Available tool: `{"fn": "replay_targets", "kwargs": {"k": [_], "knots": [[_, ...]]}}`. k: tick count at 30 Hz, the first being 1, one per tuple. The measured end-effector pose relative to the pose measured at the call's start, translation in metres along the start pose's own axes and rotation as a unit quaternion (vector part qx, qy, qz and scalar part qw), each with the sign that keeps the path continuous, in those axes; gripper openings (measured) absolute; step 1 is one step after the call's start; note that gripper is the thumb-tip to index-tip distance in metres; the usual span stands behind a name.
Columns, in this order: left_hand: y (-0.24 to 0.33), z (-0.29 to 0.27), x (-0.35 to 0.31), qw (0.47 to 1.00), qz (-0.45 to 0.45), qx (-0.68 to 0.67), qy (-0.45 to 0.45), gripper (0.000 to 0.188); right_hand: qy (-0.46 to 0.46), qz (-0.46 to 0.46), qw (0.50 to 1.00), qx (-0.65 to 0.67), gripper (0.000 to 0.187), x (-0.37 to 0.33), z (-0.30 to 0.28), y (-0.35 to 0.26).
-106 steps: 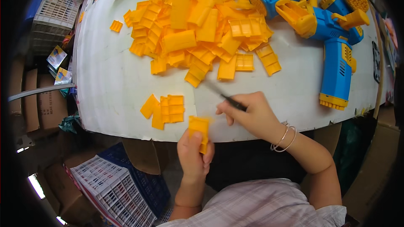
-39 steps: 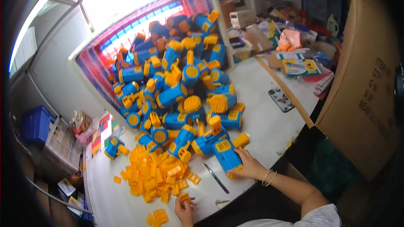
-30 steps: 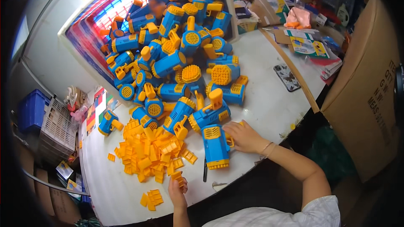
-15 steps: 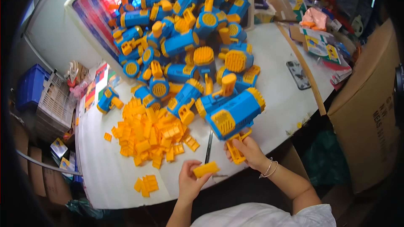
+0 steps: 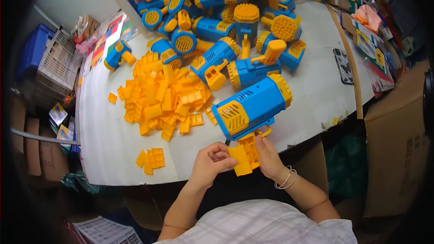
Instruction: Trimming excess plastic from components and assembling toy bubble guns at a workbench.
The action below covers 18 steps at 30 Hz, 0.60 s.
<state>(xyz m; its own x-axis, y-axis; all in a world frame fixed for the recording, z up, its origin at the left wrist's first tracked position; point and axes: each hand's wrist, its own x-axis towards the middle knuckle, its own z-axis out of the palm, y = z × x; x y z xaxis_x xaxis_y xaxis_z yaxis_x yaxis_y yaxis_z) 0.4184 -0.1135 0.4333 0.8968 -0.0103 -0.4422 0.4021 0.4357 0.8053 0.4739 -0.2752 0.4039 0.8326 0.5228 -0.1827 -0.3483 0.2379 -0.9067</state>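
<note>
- A loose pile of thin yellow panels lies on a white table; every place below is told from this pile.
- To its right and nearer the person, a chunky blue-and-yellow toy is held up at a tilt, its ridged yellow end pointing up and to the right.
- The right hand, at the pile's lower right, is clamped on the toy's hollow yellow handle, thumb along its side; the other fingers are mostly hidden.
- The left hand, just below the pile and to its right, has its fingers curled, pinching one flat yellow panel between thumb and fingers.
- That panel overlaps the handle's open side; whether it is seated cannot be told.
- Below the pile lies a small yellow cluster of similar panels.
- Beyond the pile and to its right, more blue-and-yellow toys are heaped.
- Well to its right lies a patterned phone.
</note>
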Motion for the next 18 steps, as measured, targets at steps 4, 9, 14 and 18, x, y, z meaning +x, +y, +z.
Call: {"fn": "replay_targets", "kwargs": {"k": [4, 9, 14, 18], "knots": [[-0.004, 0.000, -0.001, 0.998, -0.019, -0.054, -0.014, 0.028, -0.060, 0.051, 0.994, 0.076, 0.043, -0.009, 0.010, -0.017], [-0.022, 0.015, 0.007, 0.998, 0.055, 0.004, 0.028, 0.031, -0.120, 0.141, 0.983, 0.001, 0.057, -0.012, 0.004, -0.025], [-0.018, 0.003, 0.006, 0.944, 0.035, 0.318, 0.082, 0.044, -0.208, 0.289, 0.913, -0.199, 0.046, -0.007, -0.050, -0.069], [-0.008, 0.007, 0.031, 0.956, 0.095, 0.277, 0.024, 0.057, -0.314, 0.149, 0.812, -0.469, 0.047, -0.006, -0.103, -0.073]]}}
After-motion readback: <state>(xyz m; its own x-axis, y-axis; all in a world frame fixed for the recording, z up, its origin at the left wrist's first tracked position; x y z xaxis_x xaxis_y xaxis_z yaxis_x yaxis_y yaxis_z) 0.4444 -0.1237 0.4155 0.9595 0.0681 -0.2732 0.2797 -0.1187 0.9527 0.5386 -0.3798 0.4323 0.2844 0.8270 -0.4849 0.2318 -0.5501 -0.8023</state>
